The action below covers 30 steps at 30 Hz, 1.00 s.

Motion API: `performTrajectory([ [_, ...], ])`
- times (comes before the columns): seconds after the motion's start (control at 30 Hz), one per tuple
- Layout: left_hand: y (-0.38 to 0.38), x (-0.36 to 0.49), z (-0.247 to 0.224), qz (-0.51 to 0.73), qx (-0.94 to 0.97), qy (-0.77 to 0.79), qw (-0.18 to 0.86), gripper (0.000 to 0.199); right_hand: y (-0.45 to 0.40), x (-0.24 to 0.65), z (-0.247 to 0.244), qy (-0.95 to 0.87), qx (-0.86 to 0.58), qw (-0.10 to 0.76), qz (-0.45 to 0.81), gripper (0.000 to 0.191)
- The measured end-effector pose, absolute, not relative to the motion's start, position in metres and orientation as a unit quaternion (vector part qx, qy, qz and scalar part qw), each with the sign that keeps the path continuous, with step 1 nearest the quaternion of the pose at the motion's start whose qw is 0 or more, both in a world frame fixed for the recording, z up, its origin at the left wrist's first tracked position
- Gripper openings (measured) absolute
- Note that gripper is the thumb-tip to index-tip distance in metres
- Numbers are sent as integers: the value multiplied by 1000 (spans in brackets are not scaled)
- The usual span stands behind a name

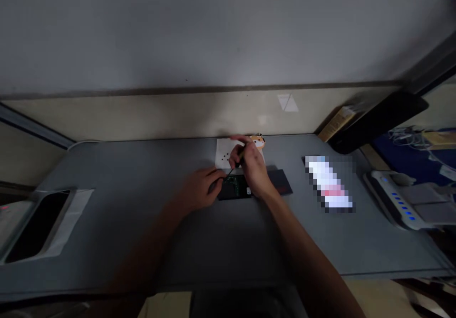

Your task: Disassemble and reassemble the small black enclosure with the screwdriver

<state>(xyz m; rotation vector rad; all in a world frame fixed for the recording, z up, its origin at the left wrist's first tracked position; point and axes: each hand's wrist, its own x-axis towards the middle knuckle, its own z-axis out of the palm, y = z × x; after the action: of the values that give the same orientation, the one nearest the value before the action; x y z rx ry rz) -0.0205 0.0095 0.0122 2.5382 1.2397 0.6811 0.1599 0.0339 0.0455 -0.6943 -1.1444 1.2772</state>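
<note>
A small opened dark device [233, 188] with a green circuit board showing lies near the far middle of the grey table [142, 213]. My left hand [201, 188] rests on the table with its fingers touching the device's left edge. My right hand [251, 166] holds a thin screwdriver [235, 165], its tip pointing down at the board. Behind the hands lies a white sheet [223, 153] with several small dark screws on it. A dark flat cover [283, 181] lies just right of the device, partly hidden by my right wrist.
A blurred white and pink object [329, 183] lies to the right. A grey device with blue lights [399, 199] sits at the right edge. A dark tilted panel [377, 118] stands at the back right. A phone in a plastic sleeve [39, 225] lies at the left.
</note>
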Motion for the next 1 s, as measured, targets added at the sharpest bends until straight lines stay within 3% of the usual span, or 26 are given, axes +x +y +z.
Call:
performTrajectory([
  [0.23,13,-15,1,276,856,426,97,24,33,175,49,-473,-297,582,591,51],
  [0.43,15,-17,0,271,855,426,122,24,34,167,47,-472,-359,607,529,57],
  [0.67,18,-19,-3,289,850,423,124,24,35,163,49,-452,-306,611,573,47],
  [0.77,19,-19,-4,292,849,422,129,23,33,162,46,-440,-309,618,574,54],
  [0.87,19,-18,-2,289,846,426,140,22,33,161,43,-453,-329,626,543,59],
  [1.0,19,-17,3,266,848,431,154,23,35,160,41,-489,-348,646,471,50],
])
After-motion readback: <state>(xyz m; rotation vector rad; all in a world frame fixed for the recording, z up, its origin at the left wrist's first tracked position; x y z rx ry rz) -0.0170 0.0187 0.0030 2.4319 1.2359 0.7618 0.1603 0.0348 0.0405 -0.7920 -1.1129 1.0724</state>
